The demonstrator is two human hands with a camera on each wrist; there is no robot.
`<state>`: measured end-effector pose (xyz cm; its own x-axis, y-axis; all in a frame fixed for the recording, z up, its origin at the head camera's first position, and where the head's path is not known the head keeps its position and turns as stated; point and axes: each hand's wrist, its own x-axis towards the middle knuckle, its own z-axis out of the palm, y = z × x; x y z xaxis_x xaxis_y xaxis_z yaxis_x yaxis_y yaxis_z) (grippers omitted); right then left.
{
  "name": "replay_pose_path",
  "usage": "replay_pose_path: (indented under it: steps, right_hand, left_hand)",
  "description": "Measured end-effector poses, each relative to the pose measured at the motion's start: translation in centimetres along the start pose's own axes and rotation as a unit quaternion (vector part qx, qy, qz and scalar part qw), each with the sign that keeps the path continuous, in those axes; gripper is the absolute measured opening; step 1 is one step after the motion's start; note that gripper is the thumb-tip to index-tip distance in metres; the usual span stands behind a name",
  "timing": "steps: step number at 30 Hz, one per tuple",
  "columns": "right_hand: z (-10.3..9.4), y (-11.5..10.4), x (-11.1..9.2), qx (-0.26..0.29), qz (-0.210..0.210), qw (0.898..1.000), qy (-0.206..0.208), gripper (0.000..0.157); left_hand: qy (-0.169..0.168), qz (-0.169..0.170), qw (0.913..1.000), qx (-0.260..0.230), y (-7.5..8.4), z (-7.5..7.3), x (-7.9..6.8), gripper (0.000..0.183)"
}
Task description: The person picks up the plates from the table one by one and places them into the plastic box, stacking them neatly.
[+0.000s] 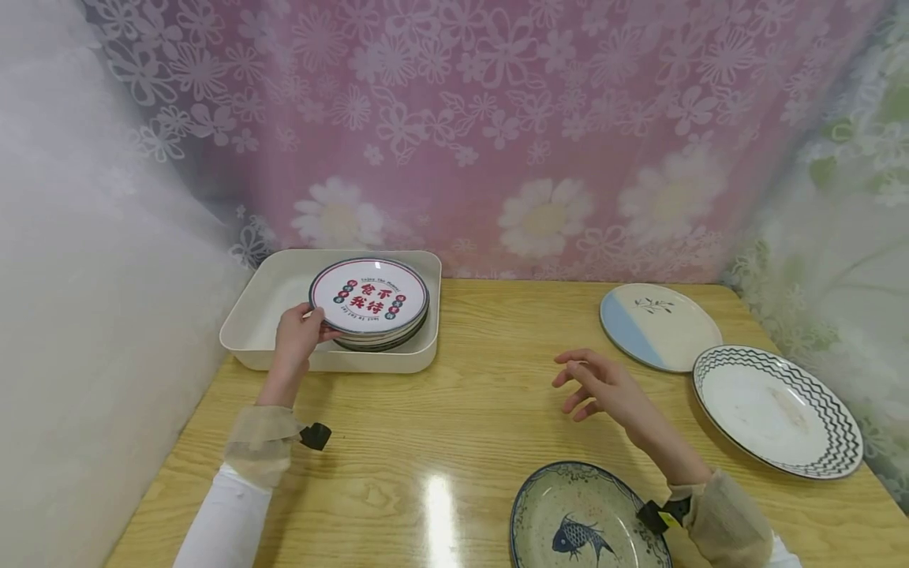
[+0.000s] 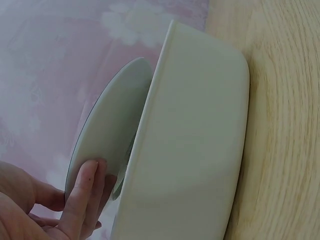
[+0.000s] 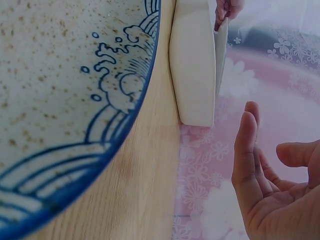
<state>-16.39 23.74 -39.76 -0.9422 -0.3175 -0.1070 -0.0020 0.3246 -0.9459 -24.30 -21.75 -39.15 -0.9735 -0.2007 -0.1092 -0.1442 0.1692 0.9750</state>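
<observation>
My left hand point(image 1: 298, 335) pinches the left edge of a white plate point(image 1: 369, 296) with a blue-and-red rim and red Chinese characters, thumb on top and fingers beneath. This plate lies over a stack of plates point(image 1: 383, 342) inside a cream plastic bin point(image 1: 330, 361). In the left wrist view, the plate's pale underside point(image 2: 112, 115) tilts up above the bin wall point(image 2: 185, 130). My right hand point(image 1: 600, 383) hovers over the table with fingers loosely bent and holds nothing. Near its wrist lies a speckled plate point(image 1: 589, 505) with a blue fish.
At the back right is a cream-and-blue plate point(image 1: 660, 327) with a leaf sprig. Beside it sits a white oval dish point(image 1: 774, 410) with a black wavy rim. The wooden table point(image 1: 383, 442) meets a pink floral curtain point(image 1: 454, 142) behind.
</observation>
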Motion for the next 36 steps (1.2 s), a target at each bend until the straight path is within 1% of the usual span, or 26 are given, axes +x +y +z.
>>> replay_pose_path:
  steps: [6, 10, 14, 17, 20, 23, 25, 28, 33, 36]
  right_hand:
    - [-0.1, 0.2, -0.2, -0.002, 0.001, 1.0, -0.002, 0.044]
    - [-0.1, 0.3, -0.3, 0.003, 0.007, 1.0, -0.004, 0.045]
    - [0.0, 0.3, -0.4, 0.005, 0.01, 1.0, -0.005, 0.045]
    - [0.0, 0.4, -0.5, 0.004, 0.012, 1.0, -0.005, 0.045]
    - [0.1, 0.5, -0.6, 0.003, 0.014, 1.0, -0.003, 0.044]
    - [0.1, 0.6, -0.7, 0.003, 0.015, 1.0, -0.001, 0.044]
    - [0.1, 0.7, -0.7, 0.005, 0.017, 1.0, 0.0, 0.045]
    - [0.1, 0.8, -0.8, 0.009, 0.02, 1.0, 0.001, 0.045]
    - [0.0, 1.0, -0.9, 0.01, 0.018, 1.0, 0.0, 0.045]
    - [-0.3, 1.0, -1.0, 0.006, 0.012, 1.0, 0.0, 0.045]
  left_hand:
    - [-0.011, -0.008, 0.9998, 0.013, -0.5, -0.2, 0.4, 0.047]
    - [-0.022, -0.004, 0.9994, 0.027, -0.8, -0.3, 0.9, 0.048]
    - [-0.02, -0.002, 0.9979, 0.062, -1.0, -0.5, 1.2, 0.05]
    - [-0.005, 0.007, 0.9949, 0.1, -1.1, -0.6, 1.2, 0.05]
    - [0.015, 0.028, 0.9879, 0.152, -1.1, -0.7, 1.4, 0.048]
    - [0.035, 0.046, 0.9743, 0.218, -1.1, -1.0, 1.7, 0.047]
    - [0.04, 0.048, 0.9659, 0.251, -1.2, -1.2, 2.0, 0.047]
    - [0.048, 0.045, 0.9565, 0.284, -1.4, -1.4, 2.2, 0.048]
    - [0.054, 0.055, 0.9498, 0.303, -1.6, -1.6, 2.6, 0.051]
    - [0.053, 0.058, 0.9503, 0.301, -1.6, -1.6, 2.6, 0.054]
